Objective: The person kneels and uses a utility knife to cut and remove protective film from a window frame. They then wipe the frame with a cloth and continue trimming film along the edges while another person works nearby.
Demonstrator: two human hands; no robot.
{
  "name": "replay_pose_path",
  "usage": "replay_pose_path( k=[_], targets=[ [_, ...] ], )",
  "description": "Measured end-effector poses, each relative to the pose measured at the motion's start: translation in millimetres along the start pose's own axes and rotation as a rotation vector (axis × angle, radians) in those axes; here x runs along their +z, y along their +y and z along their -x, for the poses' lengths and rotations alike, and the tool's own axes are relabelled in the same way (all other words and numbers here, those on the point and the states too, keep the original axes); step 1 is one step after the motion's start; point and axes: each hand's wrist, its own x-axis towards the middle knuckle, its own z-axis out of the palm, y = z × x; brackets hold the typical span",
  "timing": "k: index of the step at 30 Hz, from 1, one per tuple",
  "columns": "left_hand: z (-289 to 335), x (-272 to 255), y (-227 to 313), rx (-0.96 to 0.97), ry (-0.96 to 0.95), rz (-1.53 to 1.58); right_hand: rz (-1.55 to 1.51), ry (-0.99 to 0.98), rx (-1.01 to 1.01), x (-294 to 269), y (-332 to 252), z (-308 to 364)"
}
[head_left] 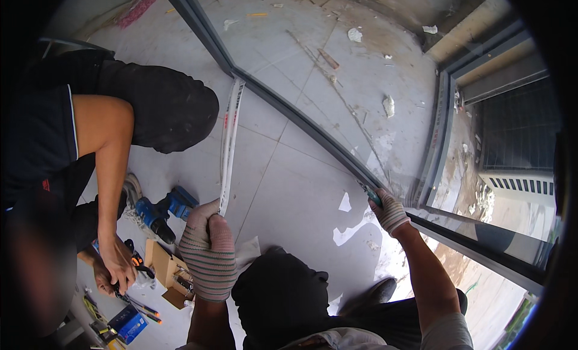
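Note:
My left hand point(209, 253), in a striped knit glove, is closed round the lower end of a long white strip point(230, 133) that looks like protective film. The strip stretches taut up to the dark grey metal frame point(295, 118), meeting it near a corner. At the right, my gloved right hand point(390, 212) wraps round a small teal-handled tool point(374, 197) with a metal tip; its exact kind is unclear. That tool lies against or very close to the frame's near edge.
At the left crouches a co-worker, whose hand point(117, 262) works by a cardboard box point(158, 262) of metal parts. Close by are a blue cordless drill point(162, 212) and a blue box point(127, 323). Debris and a wooden-handled tool point(329, 59) lie beyond the frame.

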Motion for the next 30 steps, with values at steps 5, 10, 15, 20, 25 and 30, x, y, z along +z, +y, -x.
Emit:
replay_pose_path(
  k=[5, 10, 15, 20, 25, 30],
  targets=[
    [-18, -4, -2, -0.028, -0.133, 0.058, 0.017, -0.017, 0.028, -1, 0, 1],
    [-25, 16, 3, -0.016, -0.287, 0.209, 0.028, -0.009, -0.095, -5, -29, -12],
    [-27, 19, 0, -0.264, -0.312, 0.403, 0.030, 0.039, -0.367, -22, -81, -28],
    [-33, -8, 4, -0.355, -0.166, 0.401, -0.087, 0.004, -0.268, -23, -88, -32],
    [-31, 5, 14, -0.176, -0.235, 0.257, -0.025, 0.010, -0.232, -22, -89, -36],
    [-22, -10, 13, -0.078, -0.122, 0.194, 0.015, 0.004, -0.237, -20, -90, -38]
  ],
)
